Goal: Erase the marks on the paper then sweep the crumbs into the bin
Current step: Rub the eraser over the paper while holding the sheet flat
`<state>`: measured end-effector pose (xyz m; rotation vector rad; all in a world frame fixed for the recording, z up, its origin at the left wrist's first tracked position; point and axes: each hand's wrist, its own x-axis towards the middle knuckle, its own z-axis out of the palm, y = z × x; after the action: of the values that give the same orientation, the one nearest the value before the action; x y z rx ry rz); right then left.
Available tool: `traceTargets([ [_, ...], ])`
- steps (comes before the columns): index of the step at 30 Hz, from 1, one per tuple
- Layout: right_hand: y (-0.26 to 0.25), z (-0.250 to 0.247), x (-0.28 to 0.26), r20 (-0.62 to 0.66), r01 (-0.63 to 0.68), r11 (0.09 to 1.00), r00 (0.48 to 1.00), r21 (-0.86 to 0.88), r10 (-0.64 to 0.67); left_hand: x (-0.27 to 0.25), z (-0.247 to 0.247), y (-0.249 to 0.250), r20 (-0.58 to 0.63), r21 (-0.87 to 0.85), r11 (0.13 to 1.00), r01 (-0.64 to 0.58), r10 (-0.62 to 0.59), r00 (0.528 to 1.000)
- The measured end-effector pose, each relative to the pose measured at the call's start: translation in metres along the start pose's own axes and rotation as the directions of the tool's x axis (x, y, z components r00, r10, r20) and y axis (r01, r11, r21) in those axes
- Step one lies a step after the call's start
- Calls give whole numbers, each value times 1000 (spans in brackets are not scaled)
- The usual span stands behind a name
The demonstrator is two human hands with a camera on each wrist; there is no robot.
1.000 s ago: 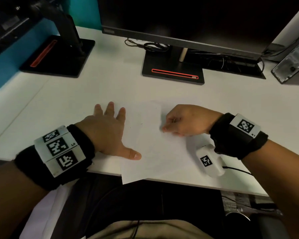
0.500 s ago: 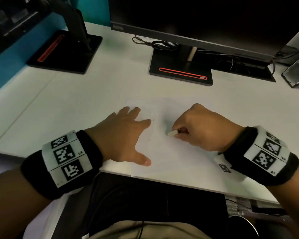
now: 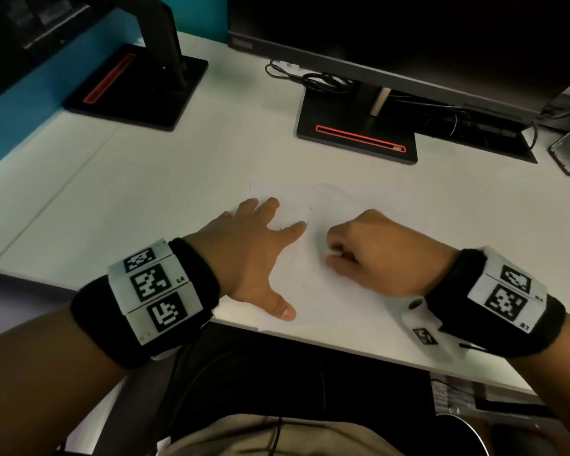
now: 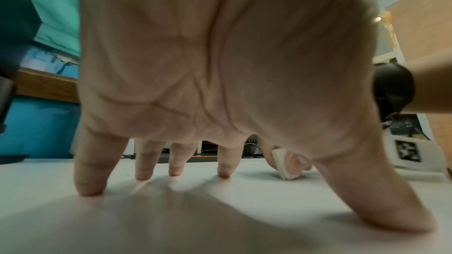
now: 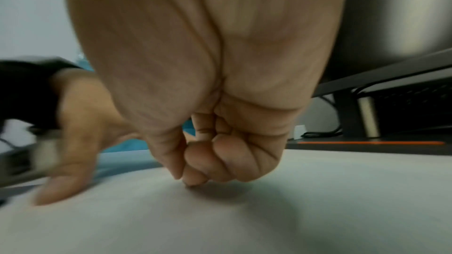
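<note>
1. The paper [image 3: 313,291] lies on the white table [image 3: 145,192], its near edge at the table's front edge
2. The right hand [image 3: 372,255] is curled tight, pinching a white eraser [image 4: 283,163] down on the paper's middle
3. The left hand [image 3: 244,258] lies flat with fingers [image 4: 90,177] spread on the paper's left part
4. Faint marks [image 3: 305,222] sit beside the left index tip; judged best to rub with short strokes away from the pinning hand, so the sheet does not buckle
5. No bin is in view
</note>
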<state>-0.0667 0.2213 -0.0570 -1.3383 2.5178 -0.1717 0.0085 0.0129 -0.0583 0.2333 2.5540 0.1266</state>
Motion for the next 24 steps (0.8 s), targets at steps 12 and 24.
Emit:
traceTargets([
  [12,-1,-1,5,-18,8,1000,1000,27,-8,3,3,-3,18,40,999,3,-4,1000],
  [24,-8,1,16,-37,4,998,999,59,-1,1,5,-4,3,56,998,7,-7,1000],
])
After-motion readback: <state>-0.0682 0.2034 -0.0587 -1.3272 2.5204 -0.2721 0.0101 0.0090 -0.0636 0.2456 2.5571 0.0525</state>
